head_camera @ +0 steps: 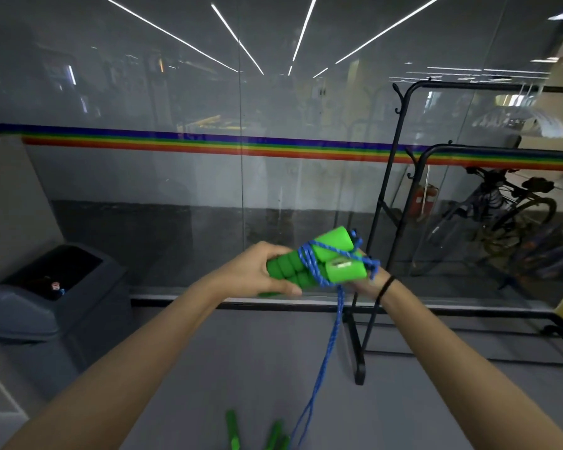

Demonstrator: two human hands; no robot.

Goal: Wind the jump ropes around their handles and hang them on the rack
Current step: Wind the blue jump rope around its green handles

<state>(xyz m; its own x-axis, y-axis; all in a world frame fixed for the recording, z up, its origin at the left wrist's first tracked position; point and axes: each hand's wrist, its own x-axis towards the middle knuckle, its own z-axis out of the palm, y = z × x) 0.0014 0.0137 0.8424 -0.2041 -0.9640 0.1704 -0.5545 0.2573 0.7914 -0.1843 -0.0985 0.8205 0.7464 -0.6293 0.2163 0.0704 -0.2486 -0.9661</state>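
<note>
Two green jump rope handles (319, 259) are held side by side at chest height. My left hand (260, 271) grips their ribbed ends. A blue rope (330, 339) is wound a few turns around them and hangs down toward the floor. My right hand (369, 282) is mostly hidden behind the handles' thick ends and holds a loop of the rope there; a black band sits on that wrist. A black metal rack (400, 131) with hooks stands to the right, past the handles. More green handles (233, 430) lie on the floor below.
A glass wall (176, 190) with a rainbow stripe runs straight ahead. A grey bin (56, 293) stands at the left. Behind the glass at the right are bicycles (507, 216). The rack's black foot (358, 352) rests on the grey floor.
</note>
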